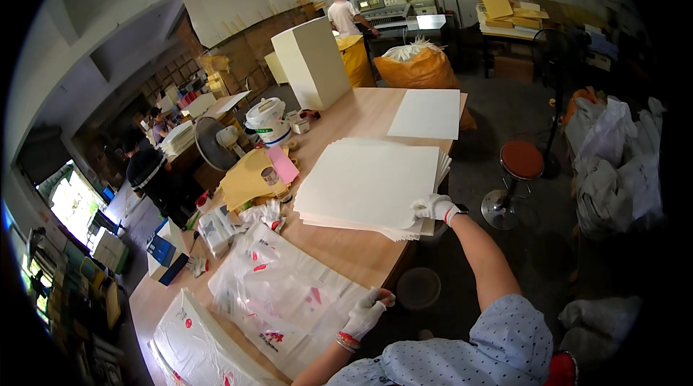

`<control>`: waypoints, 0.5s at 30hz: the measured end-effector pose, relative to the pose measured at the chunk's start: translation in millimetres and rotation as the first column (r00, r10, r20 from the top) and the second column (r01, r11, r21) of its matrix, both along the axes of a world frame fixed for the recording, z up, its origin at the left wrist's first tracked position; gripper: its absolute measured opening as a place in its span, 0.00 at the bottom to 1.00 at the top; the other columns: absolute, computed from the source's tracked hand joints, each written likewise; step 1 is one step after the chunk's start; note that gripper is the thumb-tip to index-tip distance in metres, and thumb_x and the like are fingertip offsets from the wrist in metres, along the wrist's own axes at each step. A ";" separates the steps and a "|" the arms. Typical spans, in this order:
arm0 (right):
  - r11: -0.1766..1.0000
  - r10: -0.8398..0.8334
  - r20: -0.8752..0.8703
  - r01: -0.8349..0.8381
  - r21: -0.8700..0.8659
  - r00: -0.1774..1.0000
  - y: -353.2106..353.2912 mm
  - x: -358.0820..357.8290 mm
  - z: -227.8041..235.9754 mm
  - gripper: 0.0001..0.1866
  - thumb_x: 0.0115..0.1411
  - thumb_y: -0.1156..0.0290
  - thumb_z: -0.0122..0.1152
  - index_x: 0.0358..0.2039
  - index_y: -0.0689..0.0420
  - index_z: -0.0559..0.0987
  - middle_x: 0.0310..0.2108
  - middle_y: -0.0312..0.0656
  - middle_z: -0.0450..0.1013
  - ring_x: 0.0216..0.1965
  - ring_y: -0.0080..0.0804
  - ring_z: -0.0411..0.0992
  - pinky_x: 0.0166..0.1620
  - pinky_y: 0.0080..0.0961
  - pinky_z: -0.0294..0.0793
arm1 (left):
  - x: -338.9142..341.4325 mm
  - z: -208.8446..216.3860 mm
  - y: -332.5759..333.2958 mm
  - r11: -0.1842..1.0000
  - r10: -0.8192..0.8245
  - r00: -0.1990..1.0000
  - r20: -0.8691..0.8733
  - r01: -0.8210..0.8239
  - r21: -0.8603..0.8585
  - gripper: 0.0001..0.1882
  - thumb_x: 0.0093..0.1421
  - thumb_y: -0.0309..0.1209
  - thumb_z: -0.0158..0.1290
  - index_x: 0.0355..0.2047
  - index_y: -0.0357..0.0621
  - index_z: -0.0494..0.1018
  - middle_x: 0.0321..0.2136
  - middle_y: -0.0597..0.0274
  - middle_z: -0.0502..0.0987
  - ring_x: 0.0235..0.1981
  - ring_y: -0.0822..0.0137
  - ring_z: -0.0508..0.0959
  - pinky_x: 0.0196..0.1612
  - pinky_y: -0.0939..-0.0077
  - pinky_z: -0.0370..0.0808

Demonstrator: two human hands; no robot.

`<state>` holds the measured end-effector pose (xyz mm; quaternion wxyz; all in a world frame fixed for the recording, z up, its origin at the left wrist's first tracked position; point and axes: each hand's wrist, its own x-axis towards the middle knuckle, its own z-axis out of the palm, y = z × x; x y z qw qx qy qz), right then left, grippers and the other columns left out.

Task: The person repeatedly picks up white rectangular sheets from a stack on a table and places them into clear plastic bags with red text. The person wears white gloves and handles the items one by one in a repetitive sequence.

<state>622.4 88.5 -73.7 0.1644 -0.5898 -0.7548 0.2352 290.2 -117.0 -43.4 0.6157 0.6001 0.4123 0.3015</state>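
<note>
A thick stack of large white sheets (368, 180) lies on the wooden table, its edges slightly fanned. At the stack's near right corner, my right hand (434, 207), in a white glove, has its fingers closed on the sheets' edge; how many sheets it grips cannot be seen. My left hand (367, 312), gloved with bare fingertips, hovers by the table's near edge with fingers curled; whatever is in them, if anything, is hidden. Beside it, a clear plastic bag (289, 292) with red marks lies flat. A plastic-wrapped white block (202, 350) stands at the lower left.
A single white sheet (426, 113) and a tall white paper stack (314, 61) occupy the far end. A white bucket (268, 122), yellow paper (249, 178) and a fan (215, 144) are leftward. A red stool (521, 161) stands right. Several people work farther off.
</note>
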 end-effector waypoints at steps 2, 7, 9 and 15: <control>0.989 -0.005 -0.023 0.008 0.146 1.000 -5.7 -3.7 -7.6 0.17 0.53 0.55 0.56 0.40 0.49 0.77 0.38 0.44 0.75 0.41 0.40 0.73 0.44 0.32 0.70 | -0.1 -4.4 -1.3 1.000 0.004 1.000 0.008 -0.004 0.001 0.10 0.60 0.26 0.46 0.41 0.35 0.68 0.34 0.61 0.75 0.37 0.71 0.75 0.43 0.78 0.71; 0.879 -0.238 -0.135 0.273 0.390 0.962 -18.2 -34.6 -4.0 0.09 0.57 0.63 0.50 0.29 0.53 0.76 0.27 0.44 0.75 0.32 0.45 0.73 0.36 0.39 0.71 | 21.3 -22.3 25.2 0.977 0.004 0.976 0.218 0.043 -0.210 0.12 0.61 0.28 0.47 0.44 0.37 0.66 0.38 0.59 0.74 0.38 0.68 0.75 0.45 0.76 0.72; 0.815 -0.100 -0.279 0.239 0.528 0.955 -31.5 -54.2 0.8 0.10 0.56 0.64 0.51 0.25 0.56 0.74 0.21 0.45 0.72 0.25 0.45 0.71 0.32 0.39 0.71 | 30.9 -39.2 47.4 0.854 0.241 0.859 0.451 0.033 -0.520 0.18 0.61 0.37 0.48 0.46 0.39 0.63 0.45 0.56 0.70 0.46 0.58 0.71 0.51 0.63 0.69; 0.666 0.483 0.050 -0.404 0.627 0.874 -167.7 -121.0 48.0 0.08 0.57 0.67 0.52 0.30 0.58 0.73 0.26 0.42 0.71 0.27 0.37 0.70 0.33 0.30 0.71 | -10.0 -20.9 75.0 0.857 0.284 0.863 0.417 -0.034 -0.514 0.14 0.56 0.32 0.48 0.41 0.40 0.66 0.43 0.57 0.71 0.45 0.61 0.72 0.49 0.63 0.71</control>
